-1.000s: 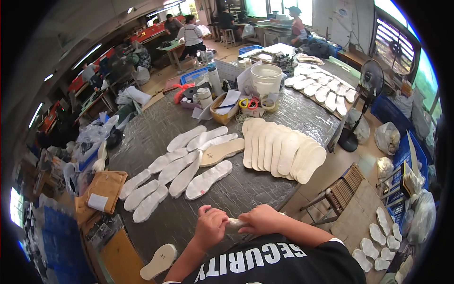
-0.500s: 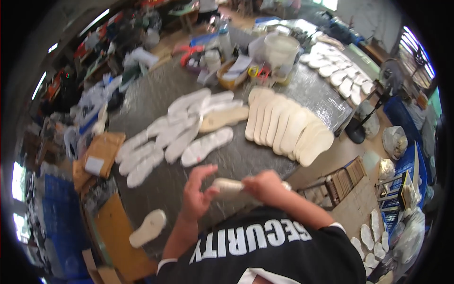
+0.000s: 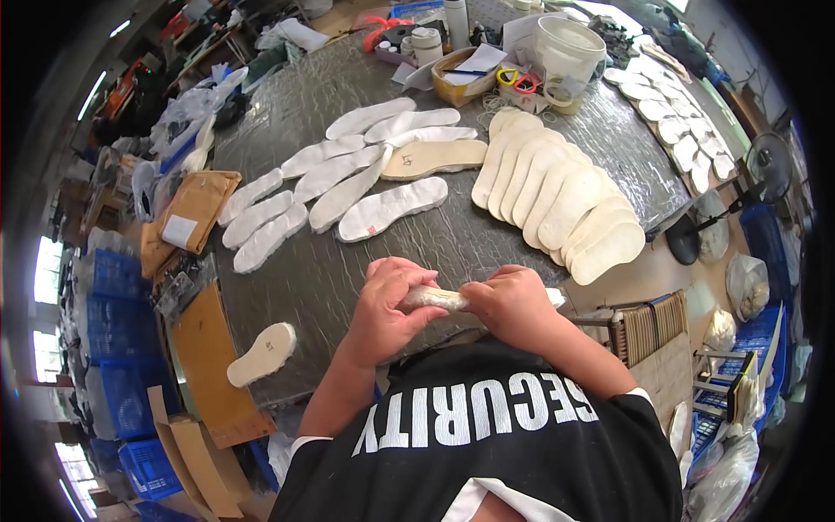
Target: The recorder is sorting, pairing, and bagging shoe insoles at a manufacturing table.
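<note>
A pale shoe insole [image 3: 444, 299], seen nearly edge-on, is held between both hands just above the near edge of the table. My left hand [image 3: 390, 304] closes round one end, thumb below and fingers over the top. My right hand [image 3: 517, 306] grips it farther along, and a white tip pokes out past that hand. Beyond them lie several white insoles [image 3: 391, 210] in loose rows, with a tan insole [image 3: 435, 160] among them. To their right, cream insoles [image 3: 570, 204] overlap in a fan. One lone insole [image 3: 263, 355] rests at the near left.
The dark table [image 3: 304, 296] carries a basket [image 3: 457, 87], scissors [image 3: 524, 83] and a clear bucket [image 3: 570, 48] at the back. More white insoles [image 3: 674, 122] lie far right. A brown package [image 3: 196, 217] sits at the left, blue crates [image 3: 122, 348] beyond it, a wooden rack [image 3: 652, 331] at right.
My left hand has closed from spread fingers onto the insole's end. My right hand still holds it. The whole view has shifted, so the table's things appear higher.
</note>
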Demonstrator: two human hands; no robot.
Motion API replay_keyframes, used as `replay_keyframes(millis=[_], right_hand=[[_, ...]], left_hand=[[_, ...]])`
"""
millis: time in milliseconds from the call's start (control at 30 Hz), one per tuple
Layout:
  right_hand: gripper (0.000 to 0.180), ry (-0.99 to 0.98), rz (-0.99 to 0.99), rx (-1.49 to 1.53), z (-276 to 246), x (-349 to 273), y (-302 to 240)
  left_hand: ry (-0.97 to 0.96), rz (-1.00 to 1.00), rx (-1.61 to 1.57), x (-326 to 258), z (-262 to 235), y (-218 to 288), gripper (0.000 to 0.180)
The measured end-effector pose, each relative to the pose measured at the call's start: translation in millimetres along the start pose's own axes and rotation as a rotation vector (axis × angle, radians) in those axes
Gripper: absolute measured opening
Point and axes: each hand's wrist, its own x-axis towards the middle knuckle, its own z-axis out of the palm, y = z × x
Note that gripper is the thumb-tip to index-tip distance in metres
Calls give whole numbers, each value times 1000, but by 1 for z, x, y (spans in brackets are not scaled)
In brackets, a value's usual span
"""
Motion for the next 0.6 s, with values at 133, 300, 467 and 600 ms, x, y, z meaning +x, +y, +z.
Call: replay_keyframes(millis=[133, 300, 467, 600], right_hand=[[13, -44, -36, 8, -2, 0, 8], [11, -80, -100, 38, -7, 5, 15], [24, 123, -127, 128, -6, 4, 30], [28, 111, -157, 173, -6, 9, 32]], left_hand=[[16, 61, 60, 3, 6, 1, 42], [71, 131, 53, -2, 17, -8, 58], [196, -49, -467, -2, 16, -10, 96], [160, -127, -393, -6, 10, -10, 63]])
